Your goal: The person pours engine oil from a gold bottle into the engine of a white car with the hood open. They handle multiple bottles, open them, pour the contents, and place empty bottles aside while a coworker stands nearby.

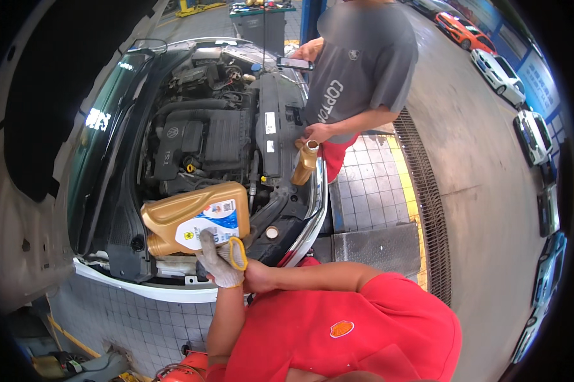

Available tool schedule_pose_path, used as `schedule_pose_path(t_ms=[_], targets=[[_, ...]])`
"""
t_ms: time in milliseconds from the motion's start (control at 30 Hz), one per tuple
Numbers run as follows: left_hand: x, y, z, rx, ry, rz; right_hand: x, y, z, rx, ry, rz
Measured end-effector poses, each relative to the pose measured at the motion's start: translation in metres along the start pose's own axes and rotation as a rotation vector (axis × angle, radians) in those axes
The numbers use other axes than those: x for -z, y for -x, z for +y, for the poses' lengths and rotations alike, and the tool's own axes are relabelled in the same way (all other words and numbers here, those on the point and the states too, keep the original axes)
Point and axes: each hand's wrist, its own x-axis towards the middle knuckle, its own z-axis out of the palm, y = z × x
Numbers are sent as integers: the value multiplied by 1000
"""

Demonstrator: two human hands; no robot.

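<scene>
A gold motor oil jug [166,219] with a white and blue label lies tilted over the near side of the engine bay, its neck toward the lower left. My left hand [220,266], in a whitish knit glove, grips its lower side with the thumb against the label. A yellow-edged glove cuff [238,253] stands out beside that hand. My bare right hand [254,277] is at my left wrist, its fingers hidden behind it. A small round cap [272,233] rests to the right of the jug. The engine cover [179,149] is dark, with a yellow ring beside it.
A smaller gold bottle [304,167], its mouth uncapped, stands at the car's front edge. A co-worker [363,83] beside it holds a phone [294,63]; their other hand is near the bottle. The raised hood [51,83] hangs at the left. A floor grate [427,197] runs at right.
</scene>
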Motion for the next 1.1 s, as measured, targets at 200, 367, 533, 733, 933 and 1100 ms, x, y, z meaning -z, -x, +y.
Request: schedule_pose_path(t_ms=[200, 367, 533, 733, 933, 1100], targets=[[-22, -12, 25, 349, 702, 79, 10, 8, -8, 14, 103, 72], [-21, 2, 12, 67, 51, 74, -3, 33, -18, -61, 162, 25], [-29, -24, 40, 671, 806, 303, 6, 30, -22, -96, 369, 32], [-22, -34, 68, 448, 759, 398, 48, 28, -35, 43, 682, -30], [29, -27, 18, 390, 477, 392, 53, 32, -62, -123, 1019, -165], [69, 33, -16, 614, 340, 478, 109, 42, -111, 36, 1567, 56]])
